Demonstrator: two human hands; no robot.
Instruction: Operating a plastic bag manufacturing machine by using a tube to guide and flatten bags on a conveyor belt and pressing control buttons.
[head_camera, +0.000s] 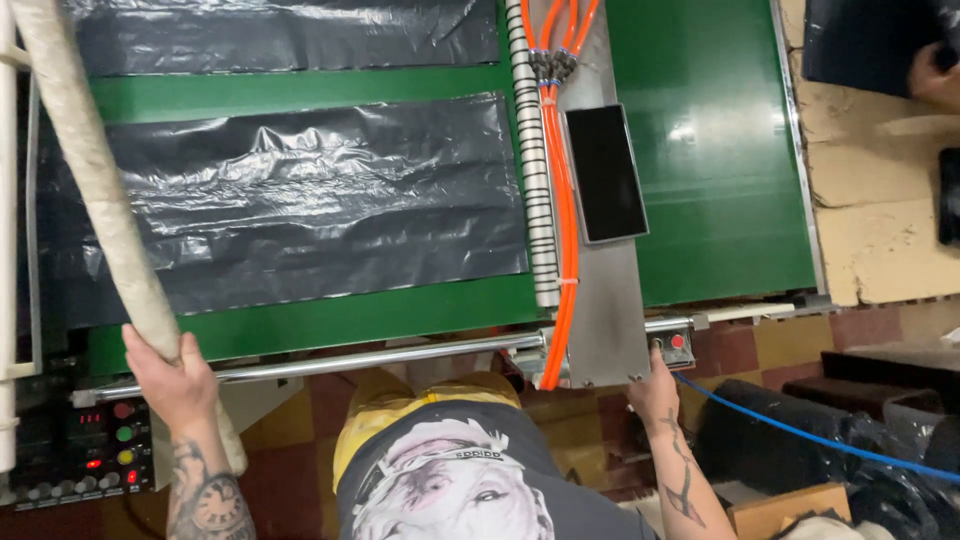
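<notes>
My left hand (172, 380) grips a long cream-coloured cardboard tube (92, 180) that slants from the top left down past my wrist. My right hand (655, 390) rests against the lower edge of a grey metal plate (610, 310), close to a small box with a red button (676, 344). Two black plastic sheets lie flat on the green belt (330, 320): a large one (290, 205) in the middle and another (280, 35) at the top. A black rectangular panel (605, 172) sits on the metal plate beside orange cables (560, 190).
A steel roller bar (350, 362) runs along the belt's near edge. A control panel with coloured buttons (100, 450) sits at the lower left. A blue hose (800, 435) crosses black plastic rolls (760, 440) on the right. Another person's hand (935, 75) shows at the top right.
</notes>
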